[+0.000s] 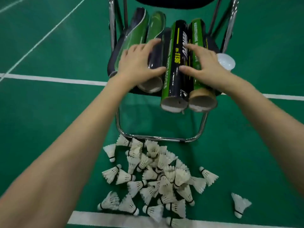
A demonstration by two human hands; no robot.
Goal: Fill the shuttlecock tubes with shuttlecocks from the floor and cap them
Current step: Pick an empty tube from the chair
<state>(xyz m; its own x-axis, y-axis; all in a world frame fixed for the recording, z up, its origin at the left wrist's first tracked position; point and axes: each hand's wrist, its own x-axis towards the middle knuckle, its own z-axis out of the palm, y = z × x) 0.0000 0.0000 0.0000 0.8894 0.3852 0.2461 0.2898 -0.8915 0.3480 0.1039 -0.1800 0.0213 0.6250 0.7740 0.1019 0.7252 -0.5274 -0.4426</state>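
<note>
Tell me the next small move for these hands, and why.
Probably close the right hand around the black-and-green tube and lift it off the chair. Both open hands flank it, its near end looks uncapped, and the shuttlecocks lie on the floor.

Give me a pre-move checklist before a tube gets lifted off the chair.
1. Left hand free to grasp: ok, resting spread on a dark tube.
2. Right hand free: ok, spread over the middle tube and its neighbour.
3. Near ends of the tubes uncapped: ok, three show open.
4. Shuttlecocks within reach on the floor: ok.
5. Cap available: cannot tell; a white object lies beside the right hand.
6. Tubes empty: cannot tell.
</note>
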